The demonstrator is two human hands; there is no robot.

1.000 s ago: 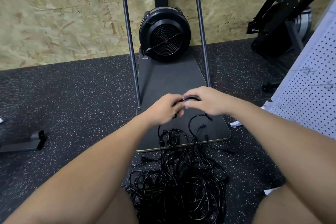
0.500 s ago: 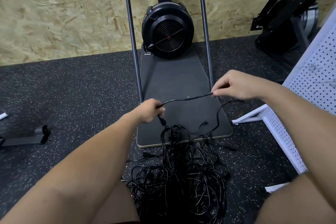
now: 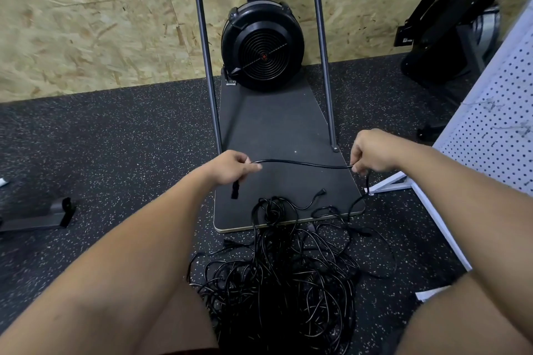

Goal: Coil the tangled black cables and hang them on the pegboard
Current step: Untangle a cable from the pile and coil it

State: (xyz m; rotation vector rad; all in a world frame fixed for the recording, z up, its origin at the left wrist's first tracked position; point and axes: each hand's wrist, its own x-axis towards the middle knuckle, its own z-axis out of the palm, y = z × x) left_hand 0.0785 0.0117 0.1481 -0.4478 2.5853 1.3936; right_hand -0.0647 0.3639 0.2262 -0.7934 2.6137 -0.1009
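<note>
Now both sets of fingers pinch one black cable [image 3: 302, 164]: left hand [image 3: 230, 166] at 9 o'clock near its plug end, right hand [image 3: 372, 153] at 3 o'clock. The hands, together a second ago, have spread, drawing a straight span clear. Below, at 6 o'clock, the tangled pile [image 3: 282, 277] lies on the floor; the pegboard [image 3: 499, 112] stands at 3 o'clock. Coiling probably follows.
</note>
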